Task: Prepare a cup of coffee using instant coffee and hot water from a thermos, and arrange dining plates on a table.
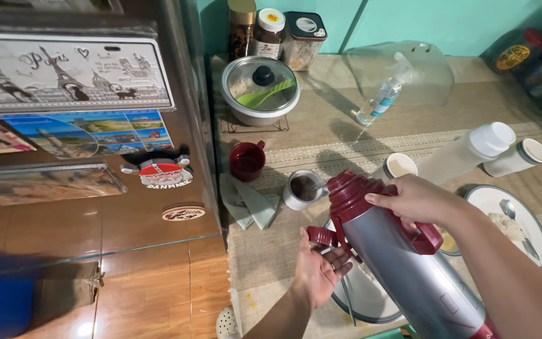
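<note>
While the right hand is gripping the dark red handle and collar of the tall silver thermos flask, the flask is leaning across the lower right of the frame, with its red spout pointing at the small white mug near the centre. This mug is already holding something dark. The left hand is sitting half open below the spout, and its fingers are pinching the round dark red stopper cap.

I am judging that the pouring is asking for a slow tilt, with the spout kept right over the mug, because 1 second white cup and the dark red mug are standing near. The cap should be staying away from the stream. A round white plate is lying under the flask, on the beige woven mat.
</note>
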